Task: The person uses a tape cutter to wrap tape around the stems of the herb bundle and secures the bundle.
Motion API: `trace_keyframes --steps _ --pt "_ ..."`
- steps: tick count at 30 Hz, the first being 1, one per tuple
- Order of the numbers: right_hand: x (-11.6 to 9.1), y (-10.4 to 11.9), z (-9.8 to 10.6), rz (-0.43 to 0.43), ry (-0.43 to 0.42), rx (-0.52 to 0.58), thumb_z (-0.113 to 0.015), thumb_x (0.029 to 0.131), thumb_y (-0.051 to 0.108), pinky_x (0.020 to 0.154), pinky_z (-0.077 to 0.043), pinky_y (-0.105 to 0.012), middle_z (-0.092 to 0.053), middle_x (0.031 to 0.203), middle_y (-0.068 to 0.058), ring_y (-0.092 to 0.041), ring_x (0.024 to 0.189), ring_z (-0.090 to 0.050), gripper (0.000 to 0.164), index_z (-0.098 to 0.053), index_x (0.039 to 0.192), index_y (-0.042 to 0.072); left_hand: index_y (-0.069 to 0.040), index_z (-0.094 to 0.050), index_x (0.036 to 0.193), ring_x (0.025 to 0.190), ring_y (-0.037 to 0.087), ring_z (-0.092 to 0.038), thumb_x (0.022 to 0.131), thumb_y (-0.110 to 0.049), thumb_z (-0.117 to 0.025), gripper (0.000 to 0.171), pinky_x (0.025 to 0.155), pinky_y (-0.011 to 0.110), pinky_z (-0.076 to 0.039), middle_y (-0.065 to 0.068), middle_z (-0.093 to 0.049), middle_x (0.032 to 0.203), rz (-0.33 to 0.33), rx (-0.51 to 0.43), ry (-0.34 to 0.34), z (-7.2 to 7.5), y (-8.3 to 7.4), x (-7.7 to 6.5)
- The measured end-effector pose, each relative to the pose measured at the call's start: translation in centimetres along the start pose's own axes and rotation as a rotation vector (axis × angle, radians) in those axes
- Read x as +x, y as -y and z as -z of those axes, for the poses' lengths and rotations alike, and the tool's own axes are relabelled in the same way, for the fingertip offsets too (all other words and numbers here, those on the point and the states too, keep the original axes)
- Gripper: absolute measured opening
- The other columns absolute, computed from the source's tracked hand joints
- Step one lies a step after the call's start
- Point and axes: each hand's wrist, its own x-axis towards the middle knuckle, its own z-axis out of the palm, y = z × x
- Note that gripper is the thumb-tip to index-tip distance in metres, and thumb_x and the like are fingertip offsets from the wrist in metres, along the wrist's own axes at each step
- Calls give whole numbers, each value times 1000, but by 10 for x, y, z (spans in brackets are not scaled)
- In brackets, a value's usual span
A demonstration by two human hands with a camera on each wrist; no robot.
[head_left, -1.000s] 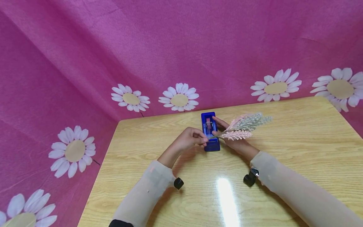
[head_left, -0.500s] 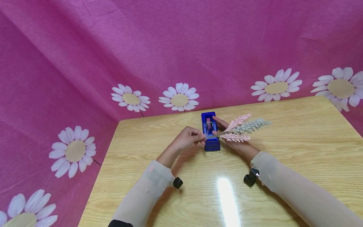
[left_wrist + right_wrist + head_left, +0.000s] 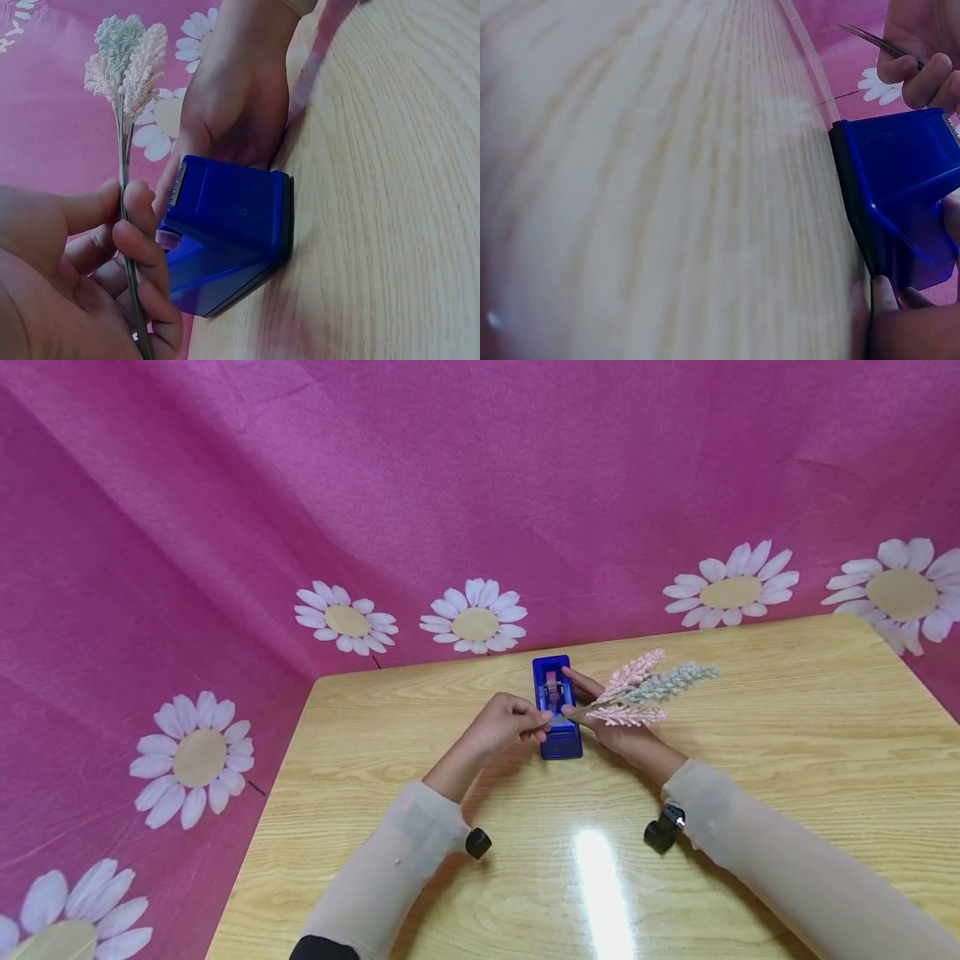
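Note:
My left hand [image 3: 517, 725] pinches the thin green stems [image 3: 124, 161] of a small bunch of artificial flowers [image 3: 637, 689]. Two pink spikes and one grey-green spike fan out to the right in the head view. A shiny clear patch shows on the stems just above my left fingertips in the left wrist view. Beneath the stems, a blue tape dispenser [image 3: 562, 747] stands on the table, with a pinkish roll [image 3: 553, 681] inside it. My right hand [image 3: 626, 739] holds the dispenser's right side, fingertips at its upper rim; the flower spikes pass over this hand.
The wooden table [image 3: 360, 777] reaches back to a pink cloth [image 3: 480, 485] printed with white daisies. A dark wrist camera hangs under each sleeve. Light glares on the tabletop [image 3: 600, 893] between the forearms.
The flower bunch has turned about its stems, so the spikes now spread apart. My left hand shifts slightly back and forth near the dispenser; my right hand and the dispenser stay put.

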Motion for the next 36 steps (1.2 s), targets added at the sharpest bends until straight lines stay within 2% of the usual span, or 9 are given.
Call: trace_keyframes --steps 4,8,10,17,21,27,29,33,36 --pt "2 -6 -3 51 -29 87 -64 100 5 121 -20 -64 -29 159 -37 -53 148 -25 71 -27 160 -2 7 -74 90 70 15 -63 101 -13 -69 23 68 31 -48 -1 -68 68 31 5 -17 -3 -1 0" --pt "5 -17 -5 169 -77 69 -67 99 9 119 -29 -59 -41 150 -40 -51 142 -38 69 -33 157 -4 5 -75 88 73 15 -67 100 -14 -70 22 73 34 -52 1 -68 70 42 14 -32 -5 1 -1" --pt "6 -22 -4 191 -97 29 -69 100 14 119 -33 -54 -44 150 -37 -47 141 -43 68 -36 157 -1 4 -75 86 73 17 -67 99 -14 -71 22 71 33 -51 1 -69 69 40 20 -41 -7 3 -2" --pt "9 -28 1 100 -72 36 -68 100 11 118 -35 -47 -43 154 -33 -47 144 -39 69 -34 160 6 2 -76 84 77 29 -67 97 -14 -74 21 66 32 -48 1 -69 67 23 35 -40 -12 6 -8" --pt "9 -26 1 55 -66 46 -66 100 6 116 -38 -37 -44 154 -30 -44 145 -40 69 -34 161 7 4 -75 84 73 25 -66 97 -14 -73 22 63 29 -45 2 -68 65 50 11 -53 -16 10 -11" --pt "9 -27 0 74 -44 67 -67 99 8 118 -34 -50 -43 153 -33 -47 144 -39 69 -34 160 5 7 -72 83 66 15 -63 97 -10 -73 23 63 25 -47 2 -66 65 84 -72 -56 -23 17 -14" --pt "9 -28 0 68 -39 70 -67 99 7 118 -35 -44 -43 154 -32 -45 145 -39 69 -34 160 6 9 -71 82 65 13 -63 97 -9 -72 23 63 24 -50 1 -66 65 88 -99 -58 -25 20 -15" --pt "9 -29 1 74 -36 79 -67 100 7 114 -39 -29 -43 154 -33 -45 144 -40 68 -34 160 4 14 -71 85 62 11 -63 97 -8 -72 25 57 20 -45 0 -65 63 73 -118 -69 -27 27 -15" --pt "6 -21 -1 88 -26 101 -66 100 6 116 -38 -34 -40 154 -36 -49 144 -37 69 -32 159 0 17 -71 89 60 10 -62 98 -8 -71 27 55 20 -41 0 -65 62 66 -135 -73 -29 30 -15"
